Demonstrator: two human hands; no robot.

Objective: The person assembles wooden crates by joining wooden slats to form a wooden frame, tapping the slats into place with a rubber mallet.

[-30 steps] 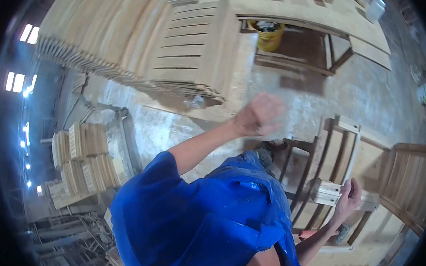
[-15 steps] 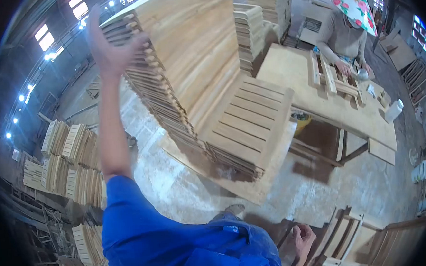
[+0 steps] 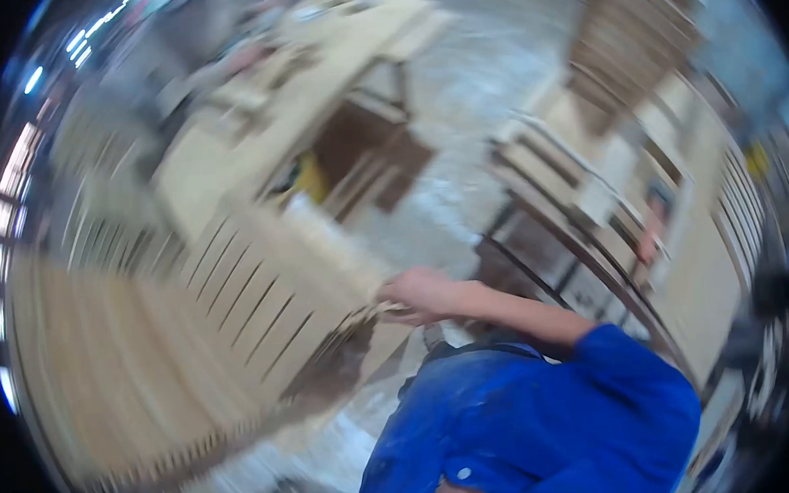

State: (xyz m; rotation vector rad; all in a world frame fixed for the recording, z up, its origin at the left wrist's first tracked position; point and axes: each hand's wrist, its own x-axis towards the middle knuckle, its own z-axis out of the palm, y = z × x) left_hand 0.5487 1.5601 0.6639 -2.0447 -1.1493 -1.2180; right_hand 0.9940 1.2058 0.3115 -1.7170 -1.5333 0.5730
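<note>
Stack of slatted wooden panels (image 3: 192,340), filling the near left of the blurred view; its top panel is being gripped at the right-hand corner by one hand (image 3: 420,292), fingers closing on the edge. Half a second ago an arm was raised high over the stack; it is now coming down onto it, so a panel is probably being taken. Which hand this is cannot be told; the other is out of view. Beyond, a workbench (image 3: 313,98); to the right, chair frames (image 3: 573,208).
</note>
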